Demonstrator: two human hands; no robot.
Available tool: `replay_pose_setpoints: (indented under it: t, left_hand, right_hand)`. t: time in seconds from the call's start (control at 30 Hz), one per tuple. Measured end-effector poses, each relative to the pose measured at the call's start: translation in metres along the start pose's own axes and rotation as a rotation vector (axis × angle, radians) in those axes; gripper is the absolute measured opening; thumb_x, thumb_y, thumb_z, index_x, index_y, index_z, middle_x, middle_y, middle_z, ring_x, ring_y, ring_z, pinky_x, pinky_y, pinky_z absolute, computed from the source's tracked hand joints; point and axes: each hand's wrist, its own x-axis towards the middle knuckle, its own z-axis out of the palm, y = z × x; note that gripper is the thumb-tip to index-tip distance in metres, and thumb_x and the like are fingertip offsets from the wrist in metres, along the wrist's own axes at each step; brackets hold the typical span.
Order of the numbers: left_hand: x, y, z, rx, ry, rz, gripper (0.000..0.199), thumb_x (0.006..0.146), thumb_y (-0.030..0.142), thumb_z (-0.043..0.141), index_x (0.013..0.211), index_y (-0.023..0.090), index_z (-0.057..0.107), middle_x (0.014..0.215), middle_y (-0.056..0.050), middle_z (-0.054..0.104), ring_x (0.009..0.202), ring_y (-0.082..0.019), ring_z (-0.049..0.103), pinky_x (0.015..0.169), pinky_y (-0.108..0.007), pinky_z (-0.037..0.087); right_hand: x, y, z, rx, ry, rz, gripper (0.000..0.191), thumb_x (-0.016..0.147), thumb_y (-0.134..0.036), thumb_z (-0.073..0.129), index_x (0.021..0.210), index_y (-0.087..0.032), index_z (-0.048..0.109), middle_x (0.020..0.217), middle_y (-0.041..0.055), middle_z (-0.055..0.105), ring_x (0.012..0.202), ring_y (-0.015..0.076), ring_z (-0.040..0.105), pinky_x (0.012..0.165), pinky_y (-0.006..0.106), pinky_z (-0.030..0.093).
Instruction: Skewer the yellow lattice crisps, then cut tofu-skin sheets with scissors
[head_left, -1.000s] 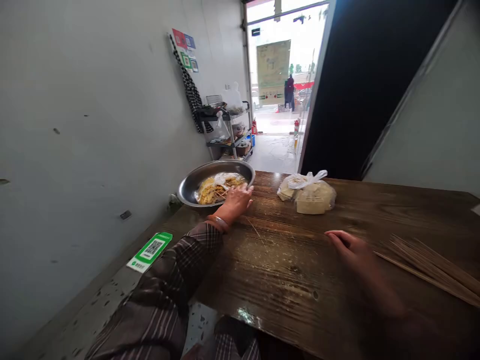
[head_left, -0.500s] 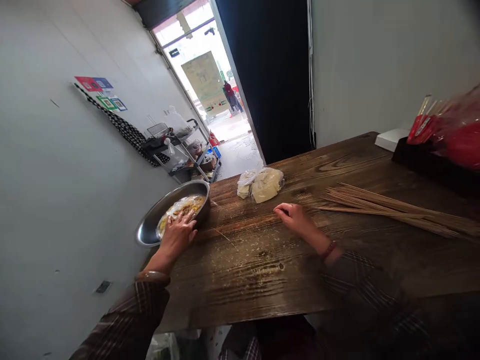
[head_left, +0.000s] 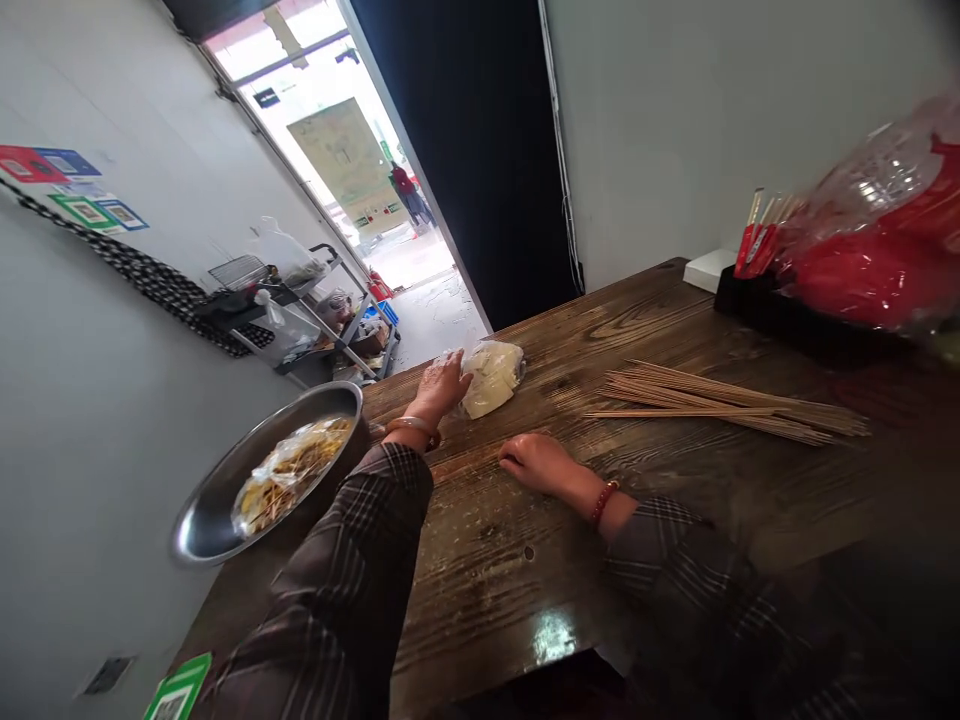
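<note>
My left hand [head_left: 441, 388] reaches out over the left part of the clear plastic bag of pale yellow sheets [head_left: 491, 380], its fingers apart. My right hand [head_left: 536, 462] rests curled on the wooden table [head_left: 487, 600], nearer to me than the bag; whatever its fingers may hold is hidden. At the table's left side stands a steel bowl [head_left: 214, 490] with plastic-wrapped yellow food and thin sticks [head_left: 292, 470] inside. Right of my right hand lies a loose bundle of long wooden skewers [head_left: 697, 400].
A black holder [head_left: 795, 315] with red-wrapped chopsticks [head_left: 757, 248] and a red plastic bag [head_left: 862, 270] stands at the back right, beside a white box [head_left: 709, 268]. Beyond the table are a shelf cart [head_left: 337, 330] and a doorway. A green card [head_left: 180, 688] shows at bottom left.
My left hand has left the food in the bowl and moved right to the bag of sheets. The view has shifted to the right. My right hand stays curled on the table.
</note>
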Motion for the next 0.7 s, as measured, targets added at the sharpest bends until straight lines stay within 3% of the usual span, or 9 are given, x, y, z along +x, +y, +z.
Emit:
replay_pose_setpoints:
  t: [0.13, 0.3, 0.47, 0.7]
  left_hand:
    - [0.023, 0.004, 0.026, -0.095, 0.014, -0.112, 0.046, 0.091, 0.036, 0.048, 0.129, 0.011, 0.055, 0.127, -0.020, 0.064, 0.117, -0.027, 0.060, 0.099, -0.037, 0.043]
    - [0.015, 0.003, 0.036, -0.178, -0.004, -0.229, 0.033, 0.089, 0.029, 0.044, 0.112, 0.013, 0.063, 0.103, -0.016, 0.071, 0.093, -0.026, 0.065, 0.080, -0.035, 0.047]
    - [-0.029, 0.010, 0.030, -0.230, 0.018, -0.255, 0.024, 0.085, 0.024, 0.048, 0.100, 0.017, 0.065, 0.093, -0.014, 0.071, 0.090, -0.027, 0.064, 0.077, -0.035, 0.045]
    - [-0.127, 0.024, 0.027, -0.422, 0.067, -0.343, 0.025, 0.086, 0.035, 0.052, 0.095, 0.016, 0.065, 0.073, -0.004, 0.065, 0.071, -0.019, 0.060, 0.065, -0.028, 0.044]
  right_hand:
    - [0.001, -0.002, -0.002, -0.026, -0.017, 0.004, 0.023, 0.094, -0.028, 0.054, 0.099, -0.023, 0.075, 0.104, 0.0067, 0.076, 0.098, 0.0199, 0.070, 0.080, 0.026, 0.046]
    - [0.000, -0.002, -0.002, -0.023, -0.006, -0.009, 0.022, 0.093, -0.027, 0.054, 0.097, -0.023, 0.076, 0.101, 0.0072, 0.076, 0.095, 0.0202, 0.070, 0.078, 0.026, 0.046]
    - [0.000, -0.003, -0.007, 0.021, 0.114, -0.018, 0.024, 0.095, -0.028, 0.053, 0.092, -0.019, 0.075, 0.095, 0.0089, 0.076, 0.089, 0.0208, 0.069, 0.075, 0.027, 0.045]
    - [-0.001, 0.006, -0.024, 0.131, 0.391, 0.016, 0.036, 0.103, -0.033, 0.038, 0.108, -0.017, 0.070, 0.108, 0.0118, 0.073, 0.100, 0.0218, 0.065, 0.088, 0.031, 0.046]
